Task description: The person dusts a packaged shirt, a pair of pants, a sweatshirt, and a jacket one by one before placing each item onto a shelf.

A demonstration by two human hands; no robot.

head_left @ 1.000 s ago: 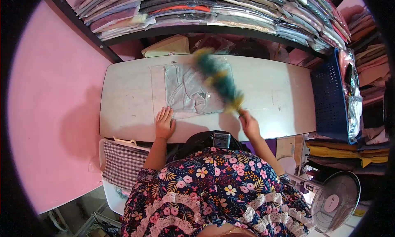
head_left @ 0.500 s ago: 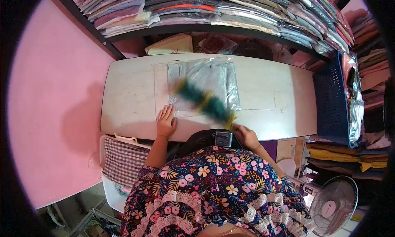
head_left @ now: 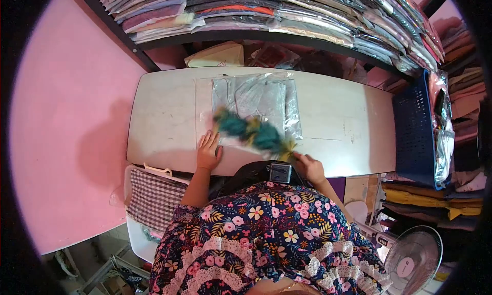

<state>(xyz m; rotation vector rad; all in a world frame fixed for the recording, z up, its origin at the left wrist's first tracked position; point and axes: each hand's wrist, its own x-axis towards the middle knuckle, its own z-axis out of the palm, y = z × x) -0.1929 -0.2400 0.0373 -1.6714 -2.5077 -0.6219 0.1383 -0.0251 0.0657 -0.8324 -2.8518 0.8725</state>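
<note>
A fluffy green and yellow duster (head_left: 266,136) lies slantwise over a clear plastic bag holding a folded grey garment (head_left: 259,94). My right hand (head_left: 310,168) is closed around the duster's near end, by the table's front edge. The duster's far end is blurred and covers the lower part of the bag. My left hand (head_left: 208,150) rests flat with its fingers stretched out, at the bag's lower left corner. That hand holds nothing.
The white table (head_left: 164,113) carries the bag. Stacked bagged clothes (head_left: 230,11) fill the shelf behind it. A blue basket (head_left: 414,128) stands at the right, a fan (head_left: 412,264) at lower right. At lower left is a white bin (head_left: 137,238) with checked cloth (head_left: 151,195).
The duster's far end has swung slightly down toward me and is less blurred. My left hand stays in place beside the bag. The whole view has shifted a little.
</note>
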